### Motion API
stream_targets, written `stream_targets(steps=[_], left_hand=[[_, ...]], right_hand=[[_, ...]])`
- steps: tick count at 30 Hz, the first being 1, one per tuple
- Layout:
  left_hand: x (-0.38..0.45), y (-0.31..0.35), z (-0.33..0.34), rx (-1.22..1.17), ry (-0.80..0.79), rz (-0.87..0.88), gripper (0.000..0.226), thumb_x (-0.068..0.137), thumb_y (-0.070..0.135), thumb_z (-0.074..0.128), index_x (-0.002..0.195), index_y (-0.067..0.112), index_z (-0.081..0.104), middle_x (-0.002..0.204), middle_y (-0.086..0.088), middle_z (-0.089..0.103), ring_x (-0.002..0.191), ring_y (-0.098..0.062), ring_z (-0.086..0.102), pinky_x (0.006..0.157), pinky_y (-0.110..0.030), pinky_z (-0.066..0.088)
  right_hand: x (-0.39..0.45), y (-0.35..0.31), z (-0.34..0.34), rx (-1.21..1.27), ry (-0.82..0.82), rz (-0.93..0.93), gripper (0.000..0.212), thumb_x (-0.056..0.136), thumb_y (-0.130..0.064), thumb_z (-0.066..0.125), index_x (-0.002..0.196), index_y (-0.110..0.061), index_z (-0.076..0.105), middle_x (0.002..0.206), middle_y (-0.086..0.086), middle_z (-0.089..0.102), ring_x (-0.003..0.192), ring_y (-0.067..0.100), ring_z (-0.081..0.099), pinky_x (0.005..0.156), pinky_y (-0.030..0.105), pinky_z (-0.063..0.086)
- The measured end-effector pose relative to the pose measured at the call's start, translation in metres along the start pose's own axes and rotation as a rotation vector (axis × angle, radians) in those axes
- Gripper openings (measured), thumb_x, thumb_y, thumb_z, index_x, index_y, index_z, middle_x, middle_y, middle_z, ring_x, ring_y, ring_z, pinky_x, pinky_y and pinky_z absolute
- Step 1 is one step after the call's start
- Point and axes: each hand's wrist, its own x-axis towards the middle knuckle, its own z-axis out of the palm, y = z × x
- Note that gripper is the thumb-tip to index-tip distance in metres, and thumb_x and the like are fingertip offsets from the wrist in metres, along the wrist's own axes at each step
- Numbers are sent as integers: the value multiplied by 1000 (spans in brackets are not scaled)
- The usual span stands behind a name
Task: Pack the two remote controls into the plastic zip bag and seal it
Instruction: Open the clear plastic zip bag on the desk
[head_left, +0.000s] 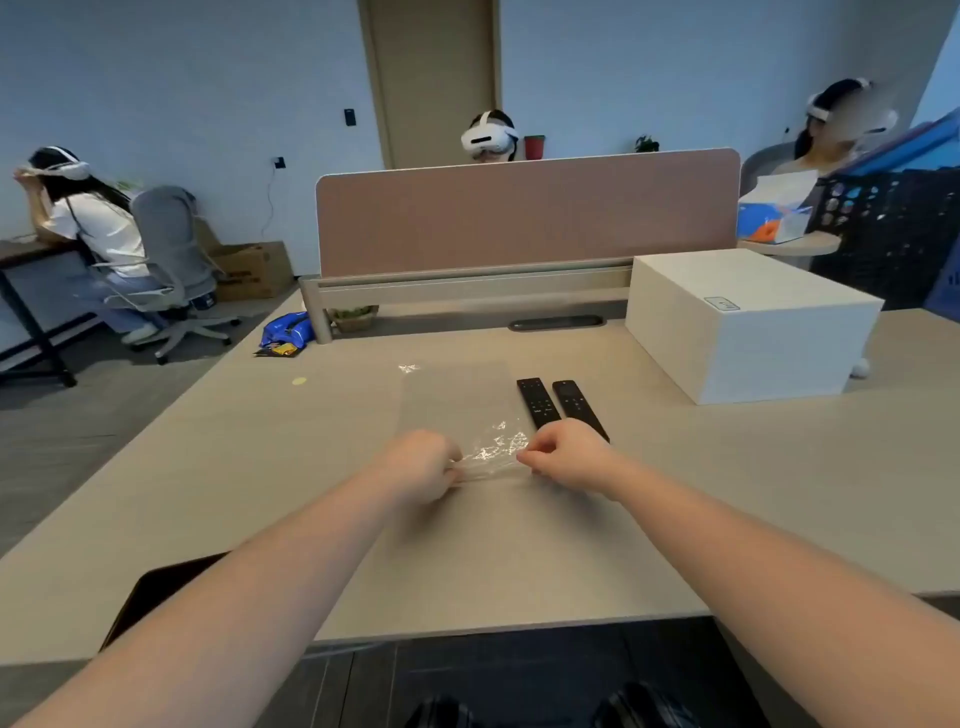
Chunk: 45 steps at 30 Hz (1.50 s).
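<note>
A clear plastic zip bag (460, 400) lies flat on the beige table (260, 467), its near edge crinkled and shiny. My left hand (418, 465) pinches the near left part of that edge. My right hand (563, 454) pinches the near right part. Two black remote controls lie side by side just right of the bag: the left remote (537, 401) and the right remote (576, 402). My right hand covers their near ends. Both remotes are outside the bag.
A large white box (748, 322) stands at the back right of the table. A pink divider panel (524, 213) runs along the far edge. A blue snack packet (285, 332) lies at the far left. Three people with headsets sit beyond.
</note>
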Motion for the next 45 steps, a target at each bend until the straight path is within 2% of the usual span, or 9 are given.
stream_targets(steps=[3, 5, 9, 12, 17, 24, 29, 33, 45], left_hand=[[2, -5, 8, -1, -10, 21, 24, 95, 24, 48, 92, 13, 69, 102, -6, 70, 100, -30, 61, 79, -34, 52], [2, -6, 12, 6, -14, 27, 24, 95, 22, 47, 87, 12, 67, 97, -7, 70, 95, -31, 62, 72, -32, 48], [1, -6, 16, 13, 41, 61, 24, 93, 17, 45, 85, 11, 67, 96, -8, 70, 93, -32, 61, 74, -32, 48], [0, -4, 19, 5, 72, 45, 25, 90, 14, 44, 89, 12, 68, 101, -7, 70, 96, -32, 61, 76, -33, 50], [-3, 4, 21, -52, 185, -1, 25, 93, 20, 46, 108, 17, 66, 113, -3, 69, 107, -27, 60, 83, -31, 47], [-2, 9, 25, -264, 274, 6, 20, 93, 24, 55, 108, 20, 68, 114, 3, 70, 110, -20, 61, 89, -30, 50], [-1, 12, 26, -362, 313, 40, 14, 94, 23, 58, 97, 13, 66, 105, -3, 70, 100, -22, 62, 81, -29, 46], [0, 9, 26, -445, 309, 42, 14, 94, 19, 58, 94, 6, 64, 97, -11, 69, 93, -29, 61, 79, -35, 48], [-4, 17, 22, -361, 284, 55, 16, 93, 21, 58, 97, 12, 70, 102, -7, 71, 98, -27, 62, 79, -29, 46]], right_hand=[[0, 4, 12, 69, -41, 36, 21, 89, -23, 60, 83, -6, 70, 75, 7, 67, 61, 18, 59, 57, 25, 49], [2, 9, 21, 94, -58, 54, 23, 88, -23, 60, 80, -4, 70, 73, 9, 68, 61, 19, 60, 54, 26, 50], [6, 19, 29, 194, -17, 88, 17, 85, -20, 64, 73, -12, 72, 68, 4, 66, 61, 16, 58, 69, 31, 54], [3, 20, 34, 310, 11, 120, 18, 84, -19, 66, 68, -25, 68, 63, -4, 64, 58, 11, 55, 67, 28, 51], [-1, 10, 39, 460, -65, 209, 10, 89, -19, 60, 86, -14, 68, 62, 1, 61, 37, 5, 48, 39, 16, 37], [9, -8, 47, 647, -54, 225, 18, 89, -28, 62, 90, -10, 66, 78, 9, 65, 50, 13, 59, 46, 20, 49], [12, -5, 50, 682, -9, 200, 20, 88, -18, 64, 69, -13, 65, 67, 7, 65, 50, 11, 58, 46, 19, 53], [9, -1, 48, 742, -7, 169, 17, 85, -14, 68, 69, -12, 66, 61, 7, 64, 42, 7, 57, 47, 18, 54], [7, 4, 52, 699, -8, 130, 15, 88, -9, 63, 73, -10, 66, 60, 8, 61, 40, 5, 54, 47, 17, 52]])
